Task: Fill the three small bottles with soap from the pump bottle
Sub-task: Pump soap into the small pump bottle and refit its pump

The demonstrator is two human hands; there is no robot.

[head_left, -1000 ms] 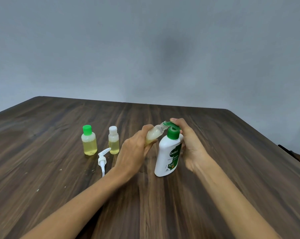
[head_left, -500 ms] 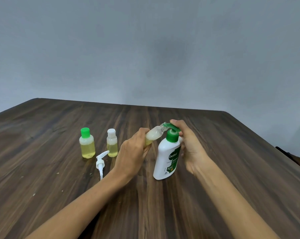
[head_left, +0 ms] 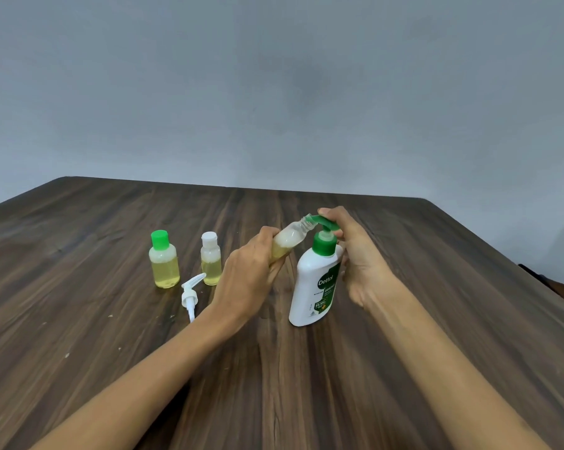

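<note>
left hand [head_left: 251, 274] grip: holds tilted small bottle [head_left: 287, 243], mouth at green nozzle | right hand [head_left: 355, 254] grip: fingers on pump bottle [head_left: 316, 284] head | table [head_left: 111, 319]: two capped bottles, loose white pump

A dark brown wooden table [head_left: 404, 368] with streaked lengthwise grain filled the lower half of the view. Its far edge ran straight across, and its two far corners were rounded. A few pale specks lay on its near-left surface. Behind the table rose a plain grey-blue wall [head_left: 274, 92], smooth and unmarked except for a faint darker smudge above the table's centre. Light was soft and even, with a dull sheen on the table's left side. Beyond the table's right edge, a dark object [head_left: 553, 282] showed partly; what it was could not be told.
</note>
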